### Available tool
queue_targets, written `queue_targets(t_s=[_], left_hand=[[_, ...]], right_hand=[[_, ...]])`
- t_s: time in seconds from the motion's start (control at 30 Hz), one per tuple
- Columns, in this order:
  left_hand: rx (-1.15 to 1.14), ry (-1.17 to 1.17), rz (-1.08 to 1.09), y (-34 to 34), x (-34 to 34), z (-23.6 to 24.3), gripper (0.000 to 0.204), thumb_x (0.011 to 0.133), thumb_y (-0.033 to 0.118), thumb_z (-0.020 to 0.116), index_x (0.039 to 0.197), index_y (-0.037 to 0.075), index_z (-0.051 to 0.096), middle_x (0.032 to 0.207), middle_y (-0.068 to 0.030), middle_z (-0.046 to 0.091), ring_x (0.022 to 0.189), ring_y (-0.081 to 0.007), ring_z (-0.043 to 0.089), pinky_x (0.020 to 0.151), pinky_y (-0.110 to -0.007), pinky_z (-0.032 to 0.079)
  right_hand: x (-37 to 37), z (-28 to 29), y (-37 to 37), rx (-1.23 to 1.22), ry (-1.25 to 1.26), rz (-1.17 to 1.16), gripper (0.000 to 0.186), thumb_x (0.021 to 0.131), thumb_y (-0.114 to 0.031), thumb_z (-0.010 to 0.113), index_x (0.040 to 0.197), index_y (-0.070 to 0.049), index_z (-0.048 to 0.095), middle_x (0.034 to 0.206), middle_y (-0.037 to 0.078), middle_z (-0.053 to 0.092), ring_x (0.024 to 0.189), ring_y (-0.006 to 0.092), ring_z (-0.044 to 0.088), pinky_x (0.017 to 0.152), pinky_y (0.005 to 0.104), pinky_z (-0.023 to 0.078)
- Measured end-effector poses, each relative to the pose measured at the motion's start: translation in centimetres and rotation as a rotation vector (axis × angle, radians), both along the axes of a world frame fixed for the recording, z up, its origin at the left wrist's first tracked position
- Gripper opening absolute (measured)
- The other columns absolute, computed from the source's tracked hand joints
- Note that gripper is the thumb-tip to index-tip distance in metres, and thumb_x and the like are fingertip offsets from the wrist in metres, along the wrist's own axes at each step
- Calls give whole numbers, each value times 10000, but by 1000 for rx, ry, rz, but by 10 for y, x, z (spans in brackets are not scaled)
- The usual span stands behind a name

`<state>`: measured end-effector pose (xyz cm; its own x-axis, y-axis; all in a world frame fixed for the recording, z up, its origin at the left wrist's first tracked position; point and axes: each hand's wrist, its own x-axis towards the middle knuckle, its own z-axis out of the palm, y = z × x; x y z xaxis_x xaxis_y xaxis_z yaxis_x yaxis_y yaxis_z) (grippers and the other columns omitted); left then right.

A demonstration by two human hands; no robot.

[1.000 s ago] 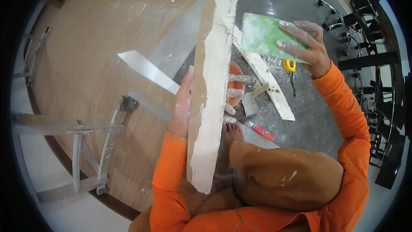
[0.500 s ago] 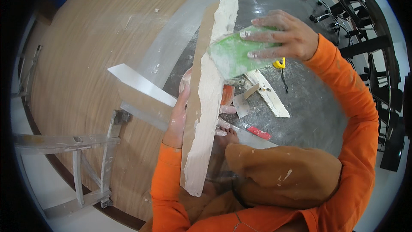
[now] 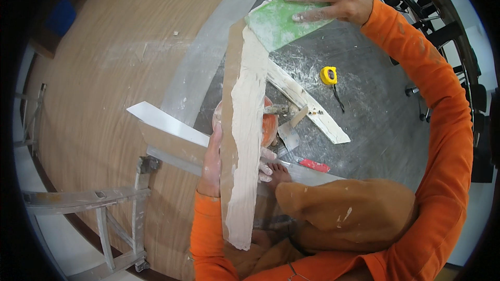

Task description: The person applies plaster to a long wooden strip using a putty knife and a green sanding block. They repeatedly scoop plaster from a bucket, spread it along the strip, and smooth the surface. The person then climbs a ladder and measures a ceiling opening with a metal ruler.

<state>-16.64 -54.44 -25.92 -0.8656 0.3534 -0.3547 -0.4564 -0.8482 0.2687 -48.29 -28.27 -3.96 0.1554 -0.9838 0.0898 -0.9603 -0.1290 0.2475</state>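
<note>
My left hand (image 3: 212, 162) grips a long board (image 3: 245, 125) from beneath, its fingertips showing at the right edge; white paste covers much of the board's face. My right hand (image 3: 333, 1), paste-smeared, holds a flat green spreader (image 3: 281, 23) against the board's far end. Behind the board sits an orange bucket (image 3: 269, 129) with a coated rod (image 3: 276, 109) across it, partly hidden. A pale strip (image 3: 325, 124), a metal scraper (image 3: 289, 136) and a red-handled knife (image 3: 312, 165) lie to the right. Above them lies a yellow tape measure (image 3: 328, 75).
A paint-spattered metal ladder (image 3: 120, 198) is at the lower left, beside a white panel (image 3: 172, 122) on the wood-look floor (image 3: 104, 88). A blue object (image 3: 61, 14) stands upper left. Black office chairs (image 3: 437, 31) line the right. My bent knee (image 3: 344, 208) is below.
My right hand has brought the green spreader leftward onto the board, then up to its far end. The board and my left hand have shifted slightly toward me and left.
</note>
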Motion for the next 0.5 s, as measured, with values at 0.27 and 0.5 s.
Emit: queue_targets(t_s=[0.27,0.5], left_hand=[[32,-229,274,5,-7,1,813,1035,684,308,1516,35,400,1068,-326,671,737,-370,734,606,-504,633],[216,155,-44,-11,8,14,789,1040,670,337,1526,52,407,1193,-310,653,822,-374,737,632,-497,637]], right_hand=[[-12,20,19,25,117,-160,516,841,-121,686,1343,-239,716,1540,94,550,1292,369,556,1085,487,475],[14,17,38,-102,111,-334,555,808,-50,680,1337,-214,720,1522,140,560,1332,379,525,1123,517,436]])
